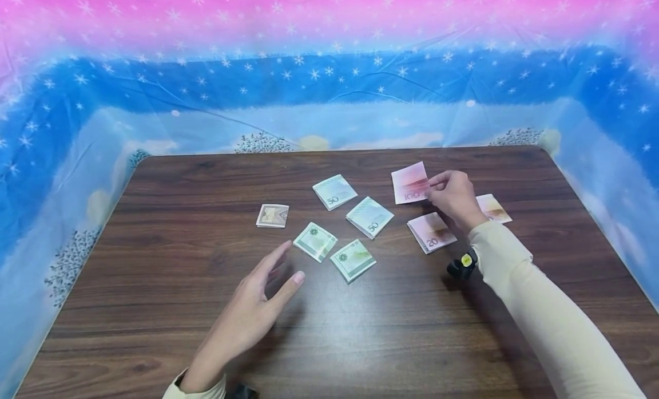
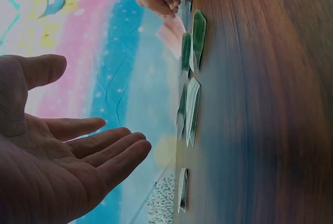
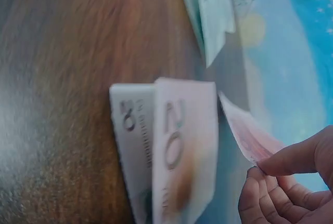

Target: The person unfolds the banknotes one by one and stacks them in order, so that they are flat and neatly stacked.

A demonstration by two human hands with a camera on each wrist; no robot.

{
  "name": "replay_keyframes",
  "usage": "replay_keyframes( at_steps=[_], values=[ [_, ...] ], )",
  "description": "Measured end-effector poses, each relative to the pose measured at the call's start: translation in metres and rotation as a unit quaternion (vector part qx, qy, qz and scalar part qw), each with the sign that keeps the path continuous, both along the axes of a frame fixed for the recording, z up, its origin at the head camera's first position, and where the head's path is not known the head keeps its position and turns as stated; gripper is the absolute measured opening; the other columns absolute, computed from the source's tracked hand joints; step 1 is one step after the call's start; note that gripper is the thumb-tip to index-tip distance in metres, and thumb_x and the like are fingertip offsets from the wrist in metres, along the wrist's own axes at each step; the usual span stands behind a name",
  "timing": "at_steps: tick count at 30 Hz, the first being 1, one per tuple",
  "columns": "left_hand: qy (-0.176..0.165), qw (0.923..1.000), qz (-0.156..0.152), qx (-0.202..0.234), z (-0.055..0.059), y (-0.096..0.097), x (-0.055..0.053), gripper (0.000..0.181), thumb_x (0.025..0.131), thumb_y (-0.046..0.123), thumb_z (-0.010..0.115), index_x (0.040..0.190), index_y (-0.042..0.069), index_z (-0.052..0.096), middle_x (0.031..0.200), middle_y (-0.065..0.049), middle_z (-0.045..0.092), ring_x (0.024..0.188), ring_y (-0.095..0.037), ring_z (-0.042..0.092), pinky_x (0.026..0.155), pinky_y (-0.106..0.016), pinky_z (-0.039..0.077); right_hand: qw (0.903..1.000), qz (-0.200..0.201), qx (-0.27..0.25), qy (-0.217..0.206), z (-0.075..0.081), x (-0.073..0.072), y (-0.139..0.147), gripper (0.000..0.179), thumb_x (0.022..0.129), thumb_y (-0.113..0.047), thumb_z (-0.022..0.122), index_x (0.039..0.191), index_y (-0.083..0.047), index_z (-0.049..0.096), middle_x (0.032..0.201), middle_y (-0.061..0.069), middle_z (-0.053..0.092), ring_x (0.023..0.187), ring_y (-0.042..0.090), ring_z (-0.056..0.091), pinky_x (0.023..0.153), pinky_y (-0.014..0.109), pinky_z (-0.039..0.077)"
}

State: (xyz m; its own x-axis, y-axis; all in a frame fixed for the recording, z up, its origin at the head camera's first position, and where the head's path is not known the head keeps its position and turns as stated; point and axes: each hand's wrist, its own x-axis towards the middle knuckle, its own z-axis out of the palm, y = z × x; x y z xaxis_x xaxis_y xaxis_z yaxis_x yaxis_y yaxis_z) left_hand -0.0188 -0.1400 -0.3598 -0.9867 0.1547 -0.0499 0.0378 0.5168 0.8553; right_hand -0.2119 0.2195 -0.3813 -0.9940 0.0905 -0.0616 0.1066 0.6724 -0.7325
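Note:
A pink folded banknote marked 100 point(image 1: 409, 183) is pinched at its right edge between thumb and fingers of my right hand point(image 1: 455, 196). The right wrist view shows the same pink note point(image 3: 250, 133) tilted up in that grip. Just below it on the table lies a folded 20 banknote point(image 1: 431, 232). Over the table's left front part my left hand point(image 1: 252, 307) hovers, holding nothing, its fingers extended and the thumb apart. Nearest its fingertips is a folded green banknote point(image 1: 315, 241), with a second green banknote point(image 1: 353, 260) beside it.
Two folded 50 banknotes point(image 1: 334, 192) lie mid-table behind the green ones. A small brownish folded banknote point(image 1: 272, 216) lies to their left. Partly behind the right wrist is a yellowish folded banknote point(image 1: 494, 209). A snowflake-patterned cloth point(image 1: 309, 78) surrounds the wooden table point(image 1: 154, 284).

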Motion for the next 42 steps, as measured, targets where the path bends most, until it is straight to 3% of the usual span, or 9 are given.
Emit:
replay_keyframes(
  at_steps=[4, 10, 15, 22, 33, 42],
  values=[
    [-0.003, 0.9999, 0.0, 0.01, 0.0, 0.002, 0.0, 0.068, 0.101, 0.046, 0.06, 0.157, 0.015, 0.036, 0.157, -0.013, 0.041, 0.137, -0.036, 0.048, 0.109, -0.056, 0.042, 0.9989, 0.003, -0.047, -0.002, 0.009, 0.006, 0.0, 0.023, 0.09, -0.001, 0.065, 0.111, 0.009, 0.063, 0.092, 0.015, 0.067, 0.075, 0.015, 0.063, 0.061, 0.019, 0.053],
    [-0.013, 0.9995, -0.004, 0.028, 0.0, 0.004, -0.001, 0.069, 0.101, 0.046, 0.061, 0.157, 0.014, 0.035, 0.157, -0.014, 0.04, 0.138, -0.038, 0.047, 0.109, -0.056, 0.042, 0.9942, 0.022, -0.105, 0.001, 0.021, 0.019, -0.002, 0.024, 0.092, 0.002, 0.064, 0.113, 0.012, 0.06, 0.093, 0.016, 0.069, 0.071, 0.011, 0.068, 0.068, 0.025, 0.06],
    [-0.018, 0.9988, -0.01, 0.044, -0.001, 0.007, -0.003, 0.067, 0.102, 0.043, 0.06, 0.156, 0.014, 0.036, 0.157, -0.013, 0.041, 0.137, -0.037, 0.048, 0.11, -0.055, 0.041, 0.9943, 0.043, -0.097, -0.008, 0.028, 0.036, -0.004, 0.025, 0.092, -0.003, 0.066, 0.113, 0.009, 0.061, 0.096, 0.015, 0.07, 0.075, 0.01, 0.067, 0.066, 0.021, 0.055],
    [-0.016, 0.9978, -0.018, 0.061, -0.004, 0.011, -0.006, 0.063, 0.103, 0.038, 0.06, 0.154, 0.01, 0.038, 0.156, -0.012, 0.043, 0.137, -0.033, 0.049, 0.112, -0.051, 0.039, 0.9905, 0.072, -0.114, -0.026, 0.035, 0.06, -0.011, 0.025, 0.094, -0.008, 0.069, 0.113, 0.007, 0.061, 0.098, 0.015, 0.07, 0.077, 0.013, 0.07, 0.066, 0.026, 0.058],
    [-0.025, 0.9918, -0.031, 0.122, -0.005, 0.023, -0.011, 0.057, 0.102, 0.02, 0.063, 0.152, 0.004, 0.041, 0.152, -0.018, 0.046, 0.134, -0.035, 0.052, 0.112, -0.043, 0.042, 0.969, 0.092, -0.224, -0.049, 0.03, 0.094, -0.031, 0.023, 0.091, 0.001, 0.069, 0.109, 0.009, 0.058, 0.086, 0.003, 0.067, 0.071, 0.009, 0.065, 0.062, 0.023, 0.053],
    [-0.054, 0.9833, -0.046, 0.168, -0.009, 0.03, -0.015, 0.065, 0.099, 0.01, 0.064, 0.156, 0.002, 0.033, 0.15, -0.023, 0.047, 0.133, -0.038, 0.052, 0.11, -0.04, 0.044, 0.9514, 0.128, -0.272, -0.068, 0.02, 0.115, -0.049, 0.02, 0.087, 0.009, 0.065, 0.105, 0.012, 0.058, 0.085, 0.005, 0.065, 0.069, 0.012, 0.065, 0.07, 0.03, 0.059]
  ],
)
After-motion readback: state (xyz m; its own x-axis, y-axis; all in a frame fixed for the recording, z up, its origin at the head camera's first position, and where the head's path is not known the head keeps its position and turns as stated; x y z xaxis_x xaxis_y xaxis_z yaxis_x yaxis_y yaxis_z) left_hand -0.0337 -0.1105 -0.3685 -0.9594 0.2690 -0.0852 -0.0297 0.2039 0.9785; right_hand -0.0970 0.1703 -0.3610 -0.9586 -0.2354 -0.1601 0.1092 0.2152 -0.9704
